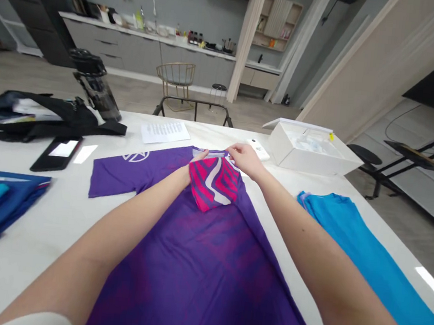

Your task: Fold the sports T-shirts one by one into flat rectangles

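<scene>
A purple T-shirt (191, 263) lies spread on the white table, its collar at the far end and one sleeve stretched out to the left. Its other sleeve (215, 183), with a pink and purple pattern and a white wavy stripe, is folded inward over the chest. My left hand (195, 164) grips the shirt beside the collar; the thumb shows, while the other fingers are hidden under the folded sleeve. With fingertips pinched together, my right hand (246, 159) holds the shirt's edge at the shoulder, right of the collar.
Folded blue clothes (15, 198) lie at the left, a bright blue garment (366, 250) at the right. Farther back are a black bag (44, 113), a dark bottle (96, 88), a phone (55, 155), a paper sheet (166, 132) and an open white box (311, 152).
</scene>
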The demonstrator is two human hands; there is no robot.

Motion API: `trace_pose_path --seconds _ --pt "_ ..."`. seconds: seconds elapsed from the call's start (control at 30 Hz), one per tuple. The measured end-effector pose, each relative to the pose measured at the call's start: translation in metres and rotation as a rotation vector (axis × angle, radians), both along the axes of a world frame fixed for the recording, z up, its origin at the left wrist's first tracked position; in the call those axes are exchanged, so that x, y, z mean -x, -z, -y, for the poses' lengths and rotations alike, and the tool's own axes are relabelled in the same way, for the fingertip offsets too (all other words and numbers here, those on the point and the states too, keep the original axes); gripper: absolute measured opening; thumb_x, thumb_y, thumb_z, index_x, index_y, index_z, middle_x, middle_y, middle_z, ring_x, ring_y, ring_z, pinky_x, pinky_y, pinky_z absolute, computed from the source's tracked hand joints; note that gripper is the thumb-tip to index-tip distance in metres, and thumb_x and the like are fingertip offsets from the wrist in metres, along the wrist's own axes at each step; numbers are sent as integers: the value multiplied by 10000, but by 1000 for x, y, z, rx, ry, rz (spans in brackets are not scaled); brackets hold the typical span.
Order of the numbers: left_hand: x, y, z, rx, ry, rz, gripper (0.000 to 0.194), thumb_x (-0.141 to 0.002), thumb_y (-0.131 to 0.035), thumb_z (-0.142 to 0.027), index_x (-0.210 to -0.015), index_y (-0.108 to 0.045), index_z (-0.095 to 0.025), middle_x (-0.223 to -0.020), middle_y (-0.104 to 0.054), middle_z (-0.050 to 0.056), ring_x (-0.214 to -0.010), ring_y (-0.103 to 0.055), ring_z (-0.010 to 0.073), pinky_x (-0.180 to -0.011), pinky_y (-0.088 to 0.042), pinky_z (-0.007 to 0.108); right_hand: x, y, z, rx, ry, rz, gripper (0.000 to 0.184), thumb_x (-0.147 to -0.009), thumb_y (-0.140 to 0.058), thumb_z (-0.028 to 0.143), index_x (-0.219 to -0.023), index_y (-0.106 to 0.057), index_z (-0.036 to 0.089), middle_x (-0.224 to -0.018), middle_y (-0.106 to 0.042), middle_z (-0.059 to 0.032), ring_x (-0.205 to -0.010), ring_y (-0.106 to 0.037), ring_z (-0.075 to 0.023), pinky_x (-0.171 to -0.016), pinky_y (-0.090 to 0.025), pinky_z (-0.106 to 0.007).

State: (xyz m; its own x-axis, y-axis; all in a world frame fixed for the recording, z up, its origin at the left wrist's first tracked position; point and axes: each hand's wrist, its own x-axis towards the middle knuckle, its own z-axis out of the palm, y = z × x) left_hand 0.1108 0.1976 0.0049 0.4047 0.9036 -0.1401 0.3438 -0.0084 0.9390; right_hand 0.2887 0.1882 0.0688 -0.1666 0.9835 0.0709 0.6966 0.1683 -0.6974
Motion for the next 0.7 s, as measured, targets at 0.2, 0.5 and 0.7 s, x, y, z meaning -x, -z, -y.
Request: trace_pose_path --seconds 0.2,0.5,0.7 --pt "38 13 29 420 -77 149 431 -827 -663 -612 -872 -724 -188 -786 -752 82 -743 -716 208 -734 -587 335 -10 86 -39 -93 -36 531 575 -927 -442 186 -1479 -509 330 -1581 -415 -111 -1437 -347 -365 -1058 -396 -649" --pt "28 27 33 -119 -297 -492 265 -807 -663 -461 -773 -733 -208 -832 -762 124 -856 -728 297 -727 -552 355 -10 97 -59 -226 -65 579 239 -947 -517 327 -1036 -711 219 -1364 -571 -152 -1284 -454 -342 -1028 -406 -549" --pt "18 17 41 -232 -298 -740 338 -829 -637 -431 -1033 -737 -181 -1125 -730 222 -1048 -708 397 -869 -544 485 -25 99 -64 -225 -6 504 208 -948 -527 325 -967 -700 211 -1256 -634 -135 -1211 -503 -322 -965 -438 -475"
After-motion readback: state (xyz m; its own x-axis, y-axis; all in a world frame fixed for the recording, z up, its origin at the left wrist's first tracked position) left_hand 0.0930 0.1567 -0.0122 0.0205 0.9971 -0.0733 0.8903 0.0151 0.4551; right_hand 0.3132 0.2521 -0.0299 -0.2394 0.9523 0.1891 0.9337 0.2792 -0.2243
